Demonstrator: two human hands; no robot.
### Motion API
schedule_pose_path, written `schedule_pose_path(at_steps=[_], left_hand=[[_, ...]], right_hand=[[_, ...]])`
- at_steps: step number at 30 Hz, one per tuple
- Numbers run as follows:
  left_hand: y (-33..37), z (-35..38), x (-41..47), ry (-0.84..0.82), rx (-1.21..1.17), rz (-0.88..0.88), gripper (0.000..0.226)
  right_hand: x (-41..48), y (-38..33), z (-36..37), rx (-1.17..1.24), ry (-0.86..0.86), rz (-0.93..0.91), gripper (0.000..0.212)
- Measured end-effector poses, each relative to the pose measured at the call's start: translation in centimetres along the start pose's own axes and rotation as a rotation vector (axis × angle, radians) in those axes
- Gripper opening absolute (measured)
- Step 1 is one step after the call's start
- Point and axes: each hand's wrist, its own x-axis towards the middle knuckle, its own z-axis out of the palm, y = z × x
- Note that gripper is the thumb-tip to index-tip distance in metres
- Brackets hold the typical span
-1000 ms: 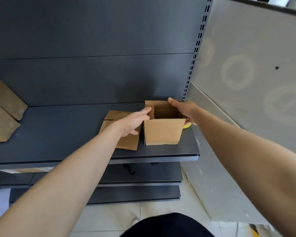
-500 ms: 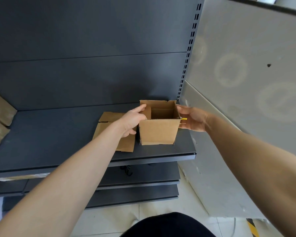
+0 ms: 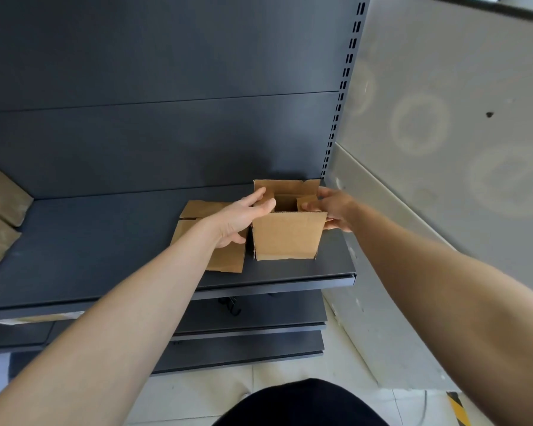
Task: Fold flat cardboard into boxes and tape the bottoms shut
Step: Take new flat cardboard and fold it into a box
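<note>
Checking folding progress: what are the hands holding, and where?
The small brown cardboard box: right hand pinches its right top edge; left hand only presses its left side.

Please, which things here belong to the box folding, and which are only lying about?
Job: open box; flat cardboard beside it; left hand and right hand on the box.
Lying about: cardboard pieces far left; dark object on lower shelf.
</note>
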Motion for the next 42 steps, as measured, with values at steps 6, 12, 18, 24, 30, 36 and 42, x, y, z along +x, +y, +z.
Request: schedule_pose_path(at_steps=[6,12,18,24,30,36,42], left_hand=[[-0.5,0.2,0.3,0.086,-0.018,0.073,0.073],[-0.6,1.2,1.2,0.283,0.068,0.231,0.049],[-1.1,2.9,1.6,0.461,0.211,0.3,0.069],[-1.0,2.9,1.7,0.45,0.241,0.288,0.052],[-1.7,3.1,2.1,0.447,0.126,0.292,0.027],[-1.8,2.5,2.7,0.447,0.337,0.345,0.03],[-0.3,2.6,3.9,0.337,0.293,0.352,0.026]], right_hand=[[-0.8,-0.2,-0.1,0.077,-0.031,0.013,0.024],[-1.0,-0.1,-1.0,0.344,-0.102,0.081,0.047],[-1.2,-0.7,0.3,0.209,-0.025,0.108,0.052],[-1.7,-0.8,0.4,0.237,-0.027,0.103,0.026],[-1.0,0.3,0.5,0.131,-0.042,0.071,0.039],[-1.2,-0.1,0.7,0.106,-0.011,0.062,0.041],[-0.8,-0.2,0.6,0.076,-0.013,0.067,0.042]])
